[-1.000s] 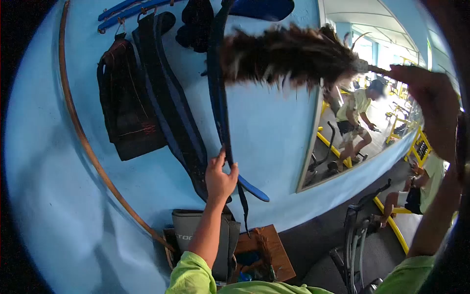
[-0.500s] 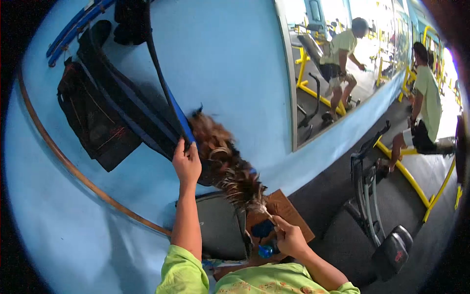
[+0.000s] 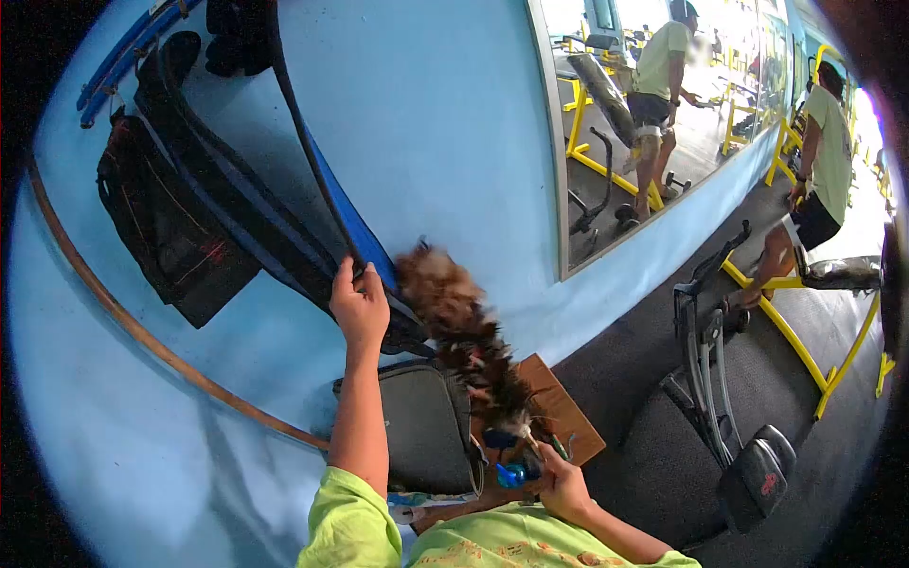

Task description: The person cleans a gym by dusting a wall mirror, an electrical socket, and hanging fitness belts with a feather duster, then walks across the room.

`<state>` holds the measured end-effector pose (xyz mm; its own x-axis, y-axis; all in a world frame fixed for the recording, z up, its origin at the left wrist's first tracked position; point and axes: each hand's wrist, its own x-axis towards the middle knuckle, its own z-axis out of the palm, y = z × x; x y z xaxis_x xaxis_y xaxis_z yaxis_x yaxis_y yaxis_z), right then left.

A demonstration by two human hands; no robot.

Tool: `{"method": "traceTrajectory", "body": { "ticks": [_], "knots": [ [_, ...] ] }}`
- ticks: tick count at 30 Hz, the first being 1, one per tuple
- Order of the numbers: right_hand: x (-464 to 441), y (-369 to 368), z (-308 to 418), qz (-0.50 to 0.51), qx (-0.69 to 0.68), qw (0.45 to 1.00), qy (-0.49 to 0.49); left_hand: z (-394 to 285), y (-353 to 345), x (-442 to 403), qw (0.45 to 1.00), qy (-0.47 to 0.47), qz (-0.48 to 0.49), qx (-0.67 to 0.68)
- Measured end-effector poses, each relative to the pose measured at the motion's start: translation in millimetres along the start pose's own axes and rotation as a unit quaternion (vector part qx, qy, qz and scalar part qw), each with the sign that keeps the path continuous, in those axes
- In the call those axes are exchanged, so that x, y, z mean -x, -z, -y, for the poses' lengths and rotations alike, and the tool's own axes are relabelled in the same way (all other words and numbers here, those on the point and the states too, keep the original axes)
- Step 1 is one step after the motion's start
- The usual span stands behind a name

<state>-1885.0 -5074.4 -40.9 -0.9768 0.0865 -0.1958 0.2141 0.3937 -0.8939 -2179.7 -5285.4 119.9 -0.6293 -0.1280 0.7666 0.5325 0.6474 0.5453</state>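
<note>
Pinched in my left hand [image 3: 360, 308] is the edge of a long black and blue belt [image 3: 327, 180] that hangs along the blue wall. My right hand [image 3: 565, 485] grips the short handle of a brown feather duster [image 3: 473, 346]. The duster slants up and left, its blurred tip beside the belt's blue face, just right of my left hand. Left of that belt hang another dark padded belt [image 3: 222, 161] and a black cloth item with red stitching [image 3: 170, 227].
A blue rack [image 3: 133, 52] is at upper left, with a curved wooden stick [image 3: 142, 331] below. Under my hands are a grey bag [image 3: 426, 426] and a brown wooden surface [image 3: 573, 431]. Right: a wall mirror [image 3: 606, 161], exercise machine [image 3: 705, 360], yellow-framed bench [image 3: 791, 331] and another person [image 3: 828, 151].
The duster came down from high on the right to beside the belt, and lately shifted slightly lower. My left hand still holds the belt. The other person has risen from the bench.
</note>
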Motion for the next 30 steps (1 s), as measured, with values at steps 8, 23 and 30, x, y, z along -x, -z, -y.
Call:
{"method": "traceTrajectory", "body": {
  "ticks": [8, 23, 30],
  "knots": [
    [-7.9, 4.2, -47.0, 0.019, 0.065, 0.989, -0.129, -18.5, -4.9, -0.5, 0.998, -0.047, -0.021, -0.023],
    [-25.3, 126.2, 100.4, -0.431, -0.054, 0.848, 0.302, 0.9, 88.3, -19.0, 0.99, 0.006, -0.054, 0.131],
    [-35.7, 155.2, 172.3, -0.507, 0.071, 0.767, 0.387, 43.3, 137.4, -22.0, 0.996, -0.012, -0.06, 0.062]
  ]
}}
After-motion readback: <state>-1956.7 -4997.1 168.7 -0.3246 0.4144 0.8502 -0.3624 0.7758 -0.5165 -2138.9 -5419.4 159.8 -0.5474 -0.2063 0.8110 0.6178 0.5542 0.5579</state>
